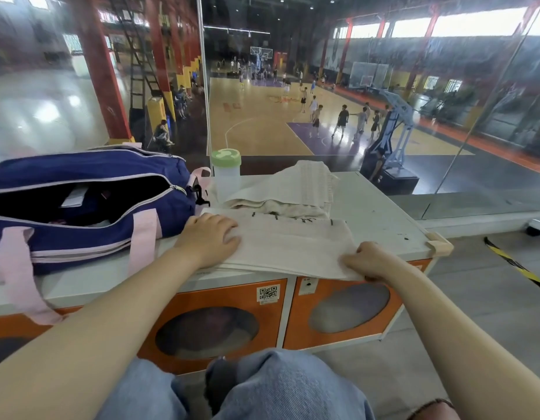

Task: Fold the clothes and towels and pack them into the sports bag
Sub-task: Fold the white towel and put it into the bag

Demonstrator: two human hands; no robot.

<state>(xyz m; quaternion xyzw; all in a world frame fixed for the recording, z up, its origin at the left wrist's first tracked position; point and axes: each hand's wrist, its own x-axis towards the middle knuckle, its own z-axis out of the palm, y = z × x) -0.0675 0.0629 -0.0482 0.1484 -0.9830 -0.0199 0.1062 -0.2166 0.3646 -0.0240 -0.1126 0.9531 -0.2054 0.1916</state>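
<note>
A cream towel (pixel 293 245) lies folded flat on the white locker top (pixel 380 219), its near edge hanging slightly over the front. My left hand (pixel 209 237) presses flat on the towel's left end. My right hand (pixel 368 260) pinches the towel's near right corner. Behind it sits a second cream cloth (pixel 293 189), loosely heaped. The navy sports bag (pixel 89 204) with pink straps stands at the left, its zip open and dark items inside.
A translucent bottle with a green lid (pixel 225 174) stands between the bag and the heaped cloth. A glass wall rises right behind the locker top, overlooking a basketball court. Orange locker doors (pixel 214 325) face my knees. A foam guard (pixel 440 245) covers the right corner.
</note>
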